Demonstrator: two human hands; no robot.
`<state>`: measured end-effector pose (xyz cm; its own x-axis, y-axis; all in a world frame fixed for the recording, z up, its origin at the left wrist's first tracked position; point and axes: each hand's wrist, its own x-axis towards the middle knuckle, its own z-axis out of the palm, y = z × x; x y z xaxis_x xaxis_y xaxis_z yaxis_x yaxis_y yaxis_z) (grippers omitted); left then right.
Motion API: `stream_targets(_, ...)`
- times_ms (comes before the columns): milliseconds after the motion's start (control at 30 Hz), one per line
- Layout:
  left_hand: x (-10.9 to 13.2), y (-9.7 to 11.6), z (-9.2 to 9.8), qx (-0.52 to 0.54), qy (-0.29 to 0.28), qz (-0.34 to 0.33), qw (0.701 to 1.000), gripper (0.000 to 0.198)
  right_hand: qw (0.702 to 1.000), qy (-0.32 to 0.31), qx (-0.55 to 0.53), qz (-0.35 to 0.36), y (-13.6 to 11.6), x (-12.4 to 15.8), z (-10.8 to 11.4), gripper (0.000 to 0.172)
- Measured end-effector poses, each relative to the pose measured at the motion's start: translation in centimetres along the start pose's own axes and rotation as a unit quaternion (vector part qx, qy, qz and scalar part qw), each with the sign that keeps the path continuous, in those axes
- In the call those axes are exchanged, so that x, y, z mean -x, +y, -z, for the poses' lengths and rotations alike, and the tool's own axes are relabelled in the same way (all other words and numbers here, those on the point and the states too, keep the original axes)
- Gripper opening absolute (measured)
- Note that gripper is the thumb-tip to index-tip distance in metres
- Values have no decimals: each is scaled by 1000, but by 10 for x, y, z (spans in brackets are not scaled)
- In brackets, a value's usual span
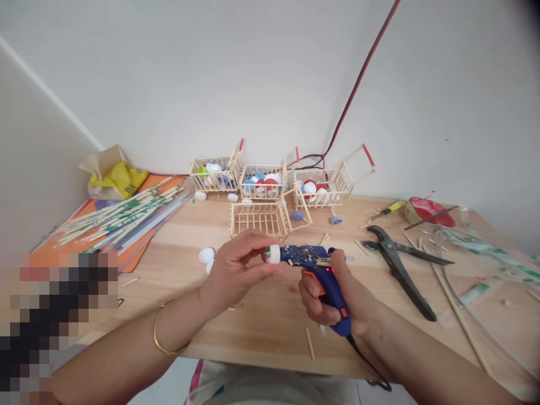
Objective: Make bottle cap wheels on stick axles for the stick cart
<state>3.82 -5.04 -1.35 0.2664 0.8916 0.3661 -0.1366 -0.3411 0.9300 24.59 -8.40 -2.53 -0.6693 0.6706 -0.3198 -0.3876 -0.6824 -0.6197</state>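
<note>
My right hand [333, 292] wraps round the handle of a blue glue gun [310, 257], its small red light lit. A white bottle cap [274, 254] is pinched between the thumb and fingers of my left hand [238, 267]. The glue gun's front end meets the cap's open side, and its nozzle is hidden there. Just behind my left hand stands an empty cart basket of thin wooden sticks [257, 219]. Two loose white caps [206, 256] lie left of my left hand.
Several stick carts filled with caps, one a red-handled cart [323, 188], line the wall. Bundled wooden sticks [126, 214] and a yellow bag [120, 177] are at left. Black pliers [396, 264], a yellow utility knife [390, 210] and plastic wrappers [481, 247] are at right. The gun's cord [365, 357] hangs over the front edge.
</note>
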Motion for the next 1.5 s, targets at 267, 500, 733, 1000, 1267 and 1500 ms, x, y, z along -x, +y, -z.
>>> stream_targets(267,-1,-1,2,10,-23,40,999,35,996,1,72,46,3,0,10,70)
stream_targets(500,-2,4,-3,144,-55,175,972,25,945,13,303,125,-10,9,17,64)
stream_targets(733,-2,-5,-3,238,-78,281,926,33,739,51,629,234,-28,20,4,52)
stream_targets(1000,-3,-6,-12,291,-40,333,896,35,678,70,686,253,-34,26,-7,50)
stream_targets(1267,-8,1,-5,315,11,275,908,31,865,86,450,207,-44,48,3,58)
stream_targets(1500,-3,0,-7,287,-44,256,922,35,898,78,375,219,-38,43,18,57)
